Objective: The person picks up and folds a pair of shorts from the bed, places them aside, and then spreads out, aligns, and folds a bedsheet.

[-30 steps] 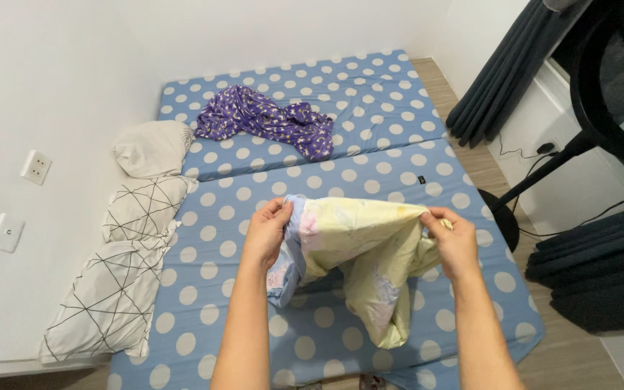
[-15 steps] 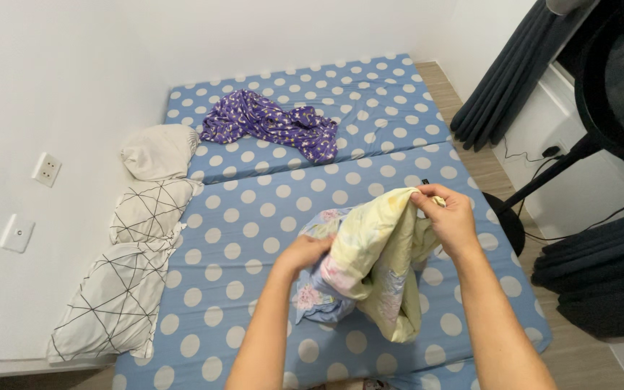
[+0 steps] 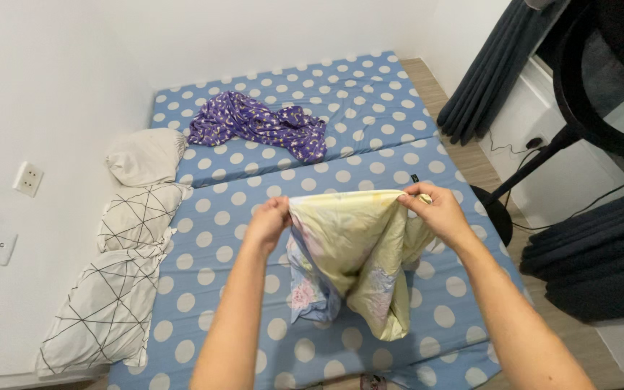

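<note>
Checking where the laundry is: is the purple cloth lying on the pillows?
No, the purple cloth lies on the dotted mattress, apart from the pillows along the wall.

There was a single view, from a camera worn on the person's head. It looked steeply down and forward over both forearms, close to the left hand (image 3: 269, 220) and right hand (image 3: 435, 213), which sat near the frame's centre. Beyond them it took in the dotted blue mattress (image 3: 225, 238), running away to the white wall (image 3: 59, 79), with dark curtains (image 3: 471, 79) along the right edge.
</note>
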